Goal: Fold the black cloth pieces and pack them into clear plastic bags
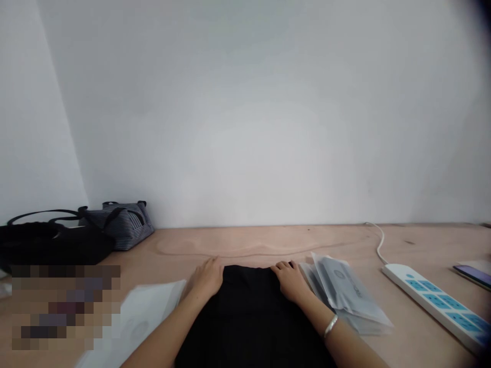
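Head view: the black fabric garment point(249, 318) lies flat on the pale wooden tabletop point(264, 241), at the near centre, directly in front of the person. The left hand point(206, 279) and the right hand point(291, 282) rest open and palm down on its far edge, one at each corner. Neither hand is clenched or grasping; both are released, with the fingers extended over the cloth. A silver bangle point(330, 326) encircles the right wrist.

Just beside the right hand, to the right, lies a stack of translucent plastic packets point(341, 292) with grey contents. Near the left forearm lies a white translucent plastic sheet point(143, 317), partly beyond the lower frame edge. A pixelated patch point(65, 306) obscures the near-left area.

At the far left stand a black fabric bag point(49, 246) and a navy-and-white striped bag point(123, 226), touching each other. On the right lies a white power strip with blue sockets point(433, 302), with its white cable point(379, 245) running toward the wall. A smartphone point(473, 276) lies at the right edge.
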{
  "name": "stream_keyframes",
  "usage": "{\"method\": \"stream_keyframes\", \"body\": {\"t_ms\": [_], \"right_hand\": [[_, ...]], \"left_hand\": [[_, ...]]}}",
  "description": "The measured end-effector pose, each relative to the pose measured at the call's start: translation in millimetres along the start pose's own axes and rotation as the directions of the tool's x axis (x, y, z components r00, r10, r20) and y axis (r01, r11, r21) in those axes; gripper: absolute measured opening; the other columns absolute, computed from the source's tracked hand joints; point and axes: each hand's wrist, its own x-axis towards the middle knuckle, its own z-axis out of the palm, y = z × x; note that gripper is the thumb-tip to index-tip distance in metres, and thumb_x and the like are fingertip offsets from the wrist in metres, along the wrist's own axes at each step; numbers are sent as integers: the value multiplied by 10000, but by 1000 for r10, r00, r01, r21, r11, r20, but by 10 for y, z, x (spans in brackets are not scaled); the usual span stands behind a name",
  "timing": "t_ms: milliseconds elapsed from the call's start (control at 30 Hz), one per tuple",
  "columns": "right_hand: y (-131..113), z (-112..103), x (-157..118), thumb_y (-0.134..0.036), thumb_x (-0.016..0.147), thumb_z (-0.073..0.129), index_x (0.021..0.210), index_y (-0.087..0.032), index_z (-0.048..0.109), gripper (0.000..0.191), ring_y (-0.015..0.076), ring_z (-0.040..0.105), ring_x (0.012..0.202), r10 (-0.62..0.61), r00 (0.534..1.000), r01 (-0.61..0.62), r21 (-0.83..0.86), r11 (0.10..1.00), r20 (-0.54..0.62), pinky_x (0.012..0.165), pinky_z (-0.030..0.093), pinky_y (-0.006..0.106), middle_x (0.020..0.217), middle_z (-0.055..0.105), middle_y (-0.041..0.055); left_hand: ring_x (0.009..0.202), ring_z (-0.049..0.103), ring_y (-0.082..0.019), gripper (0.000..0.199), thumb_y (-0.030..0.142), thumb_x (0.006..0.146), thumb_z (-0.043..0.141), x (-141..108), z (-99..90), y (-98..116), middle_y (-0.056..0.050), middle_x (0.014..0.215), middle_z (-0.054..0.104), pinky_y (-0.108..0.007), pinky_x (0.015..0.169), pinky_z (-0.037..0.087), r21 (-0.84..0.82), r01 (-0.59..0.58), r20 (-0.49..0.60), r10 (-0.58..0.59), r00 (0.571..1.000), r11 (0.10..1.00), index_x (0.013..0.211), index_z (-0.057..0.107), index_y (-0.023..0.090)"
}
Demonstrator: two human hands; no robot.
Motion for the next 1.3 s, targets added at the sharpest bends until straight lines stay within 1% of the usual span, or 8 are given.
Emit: {"method": "stream_keyframes", "body": {"t_ms": [167,400,500,667,767,933,1100,1300], "right_hand": [[75,-11,125,-41,754,384,971,-155,593,322,237,536,957,26,999,-25,-60,998,21,847,304,388,979,618,119],[115,-350,-212,-79,651,479,931,-146,586,306,232,544,913,-65,998,66,-99,993,10,997,90,424,906,620,110],[68,-526,-607,-95,606,477,901,-171,589,325,235,561,854,-170,985,172,-58,983,42,979,165,415,868,623,97],[-66,-701,-1193,-129,602,487,929,-253,616,373,234,596,794,-237,942,198,178,964,236,766,395,332,879,650,50],[-86,-732,-1303,-278,681,541,1017,-303,602,342,213,605,747,-214,937,118,328,937,275,660,426,290,868,655,22],[-218,-648,-1063,-402,846,393,992,-280,608,287,181,576,827,-89,996,72,389,918,27,743,414,291,925,620,31],[-432,-320,-770,-599,828,307,1339,-293,302,596,343,246,1255,-170,980,125,346,930,103,968,189,567,1387,307,111],[-465,60,-810,-641,824,223,1360,-341,193,615,367,122,1283,-148,982,104,321,942,116,935,86,663,1425,170,98]], "left_hand": [[906,569,-204,188,173,807,415,89,-23,-91,-84,921,632,-282,774,394,-64,-34,-37,31,999,997,841,598,154],[860,554,-139,161,216,851,365,-327,-502,-117,-8,917,614,-222,768,393,-234,-249,-44,245,968,940,880,522,198],[880,544,-142,170,237,834,376,-694,-739,-205,9,959,613,-240,793,395,-435,-319,86,392,916,842,911,527,220],[893,552,-155,135,221,723,501,-1203,-870,-334,55,953,632,-245,797,409,-521,-183,389,423,818,834,808,597,262],[911,557,-178,201,273,726,525,-1310,-778,-328,47,980,631,-280,823,428,-500,-148,360,360,861,853,906,611,294],[1162,430,-210,316,403,862,370,-1190,-418,-74,18,1260,501,-384,996,318,-390,-289,71,341,937,874,1104,559,328],[1294,182,-301,507,545,854,323,-1046,-44,233,-32,1422,242,-578,1006,150,-125,-349,138,364,921,929,1326,269,371],[1295,145,-321,540,579,843,315,-1044,162,219,-19,1437,133,-586,997,165,-61,-321,165,327,931,945,1333,201,382]]}}
